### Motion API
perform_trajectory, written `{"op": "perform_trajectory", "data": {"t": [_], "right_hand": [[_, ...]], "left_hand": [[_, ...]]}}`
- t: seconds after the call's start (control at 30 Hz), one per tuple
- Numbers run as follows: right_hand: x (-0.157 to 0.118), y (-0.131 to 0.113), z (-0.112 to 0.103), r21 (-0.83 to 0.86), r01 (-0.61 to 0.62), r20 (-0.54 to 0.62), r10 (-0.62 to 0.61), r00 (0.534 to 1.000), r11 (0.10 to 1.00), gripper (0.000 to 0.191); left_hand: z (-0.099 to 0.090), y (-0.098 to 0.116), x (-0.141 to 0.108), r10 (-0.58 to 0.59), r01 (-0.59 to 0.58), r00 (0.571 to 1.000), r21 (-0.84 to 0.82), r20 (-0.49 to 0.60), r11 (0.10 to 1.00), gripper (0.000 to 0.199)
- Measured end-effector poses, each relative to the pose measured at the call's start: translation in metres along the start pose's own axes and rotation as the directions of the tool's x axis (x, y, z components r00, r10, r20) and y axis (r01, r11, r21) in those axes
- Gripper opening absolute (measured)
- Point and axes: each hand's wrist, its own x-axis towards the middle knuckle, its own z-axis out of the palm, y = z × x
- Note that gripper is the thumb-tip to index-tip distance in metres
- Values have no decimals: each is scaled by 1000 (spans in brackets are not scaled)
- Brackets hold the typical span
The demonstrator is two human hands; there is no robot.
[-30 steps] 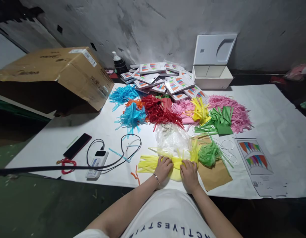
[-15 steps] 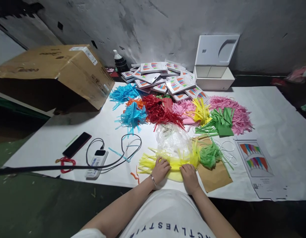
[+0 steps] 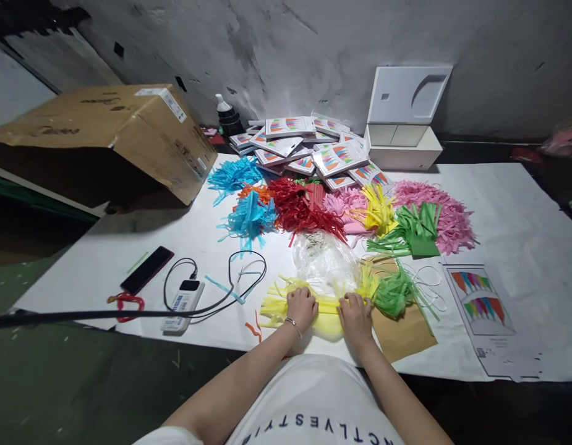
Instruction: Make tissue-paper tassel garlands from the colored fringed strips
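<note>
Yellow fringed tissue paper (image 3: pixel 329 307) lies across the front of the white table, with loose strips at both ends. My left hand (image 3: pixel 302 309) has its fingers curled round the left part of the paper. On the right part, my right hand (image 3: pixel 357 316) also bends its fingers over the paper. Between the hands a flat yellow band shows. A clear plastic bag (image 3: pixel 325 262) lies just behind it. A green tissue tassel (image 3: pixel 394 293) rests right of my right hand, over a brown paper sheet (image 3: pixel 406 334).
Blue (image 3: pixel 249 216), red (image 3: pixel 297 207), pink (image 3: pixel 457 216) and green (image 3: pixel 422 228) tassels lie behind. Further back are several printed packs (image 3: pixel 336 157) and an open white box (image 3: pixel 401 154). At left stand a cardboard box (image 3: pixel 151 142), phone (image 3: pixel 147 270) and cabled power bank (image 3: pixel 183 307).
Both hands have shifted slightly along the yellow paper, and its middle has been gathered or rolled a little. The view has moved slightly.
</note>
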Motion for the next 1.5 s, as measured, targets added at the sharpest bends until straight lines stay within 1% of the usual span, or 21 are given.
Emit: {"op": "perform_trajectory", "data": {"t": [0.07, 0.13, 0.2, 0.23, 0.3, 0.37, 0.43, 0.53, 0.63, 0.73, 0.8, 0.87, 0.97, 1.07, 1.13, 1.2, 1.27, 1.33, 1.4, 1.5], "right_hand": [[-3, -3, 3, 29, 104, 9, -104, 995, 994, 6], [-5, -5, 8, 51, 168, 12, -169, 986, 984, 10], [-6, -4, 12, 62, 182, 4, -183, 983, 981, 14], [-6, -3, 13, 67, 179, -2, -179, 984, 982, 14], [-5, -3, 14, 78, 170, -12, -169, 985, 982, 14], [-6, -5, 13, 92, 171, -16, -170, 985, 981, 10], [-7, -9, 13, 102, 185, -12, -184, 983, 978, 9], [-10, -11, 17, 110, 220, -1, -222, 975, 969, 9], [-20, 1, 19, 115, 240, -4, -241, 970, 964, 13], [-33, 15, 16, 110, 208, -16, -207, 978, 972, 14], [-37, 18, 12, 97, 160, -21, -159, 987, 982, 15], [-36, 15, 10, 76, 96, -22, -95, 995, 992, 13], [-25, 6, 8, 38, -3, -18, 4, 1000, 999, 9], [-14, 0, 7, 1, -68, -14, 68, 998, 998, 10], [-11, -2, 6, -11, -78, -17, 78, 997, 997, 10], [-11, -3, 5, -2, -33, -14, 33, 999, 999, 9], [-12, -6, 7, 28, 68, 1, -68, 998, 997, 8], [-14, -8, 10, 62, 162, 15, -163, 986, 985, 10], [-14, -9, 12, 81, 201, 19, -203, 979, 976, 12], [-12, -10, 13, 88, 186, 12, -188, 982, 979, 13]], "left_hand": [[-2, -1, 0, 9, -9, 1000, 0, 1, 1000, 21], [-5, -1, -4, 17, -17, 1000, -3, -5, 1000, 18], [-7, -2, -10, 60, -60, 998, -17, -32, 998, 15], [-7, -3, -14, 107, -108, 993, -29, -56, 994, 19], [-5, -3, -21, 223, -230, 968, -52, -111, 972, 22], [0, -4, -24, 308, -319, 940, -63, -148, 945, 14], [5, -4, -25, 329, -341, 933, -71, -145, 937, 14], [11, -7, -22, 340, -349, 935, -92, -104, 932, 17], [12, -13, -22, 342, -349, 937, -108, -74, 931, 16], [9, -17, -26, 348, -353, 936, -122, -61, 928, 15], [5, -18, -28, 348, -351, 936, -136, -49, 926, 15], [1, -16, -29, 304, -305, 952, -142, -30, 942, 15], [-3, -11, -28, 176, -178, 984, -117, -24, 977, 18], [-2, -5, -23, 80, -84, 996, -80, -45, 993, 18], [-1, -2, -19, 49, -52, 998, -65, -48, 997, 17], [0, 0, -15, 43, -45, 998, -56, -45, 997, 18], [-2, 0, -14, 47, -49, 998, -52, -42, 997, 19], [-5, 0, -16, 60, -62, 997, -52, -44, 997, 15], [-7, -1, -19, 117, -119, 992, -62, -47, 991, 8], [-6, -3, -26, 268, -272, 962, -93, -61, 958, 8]]}}
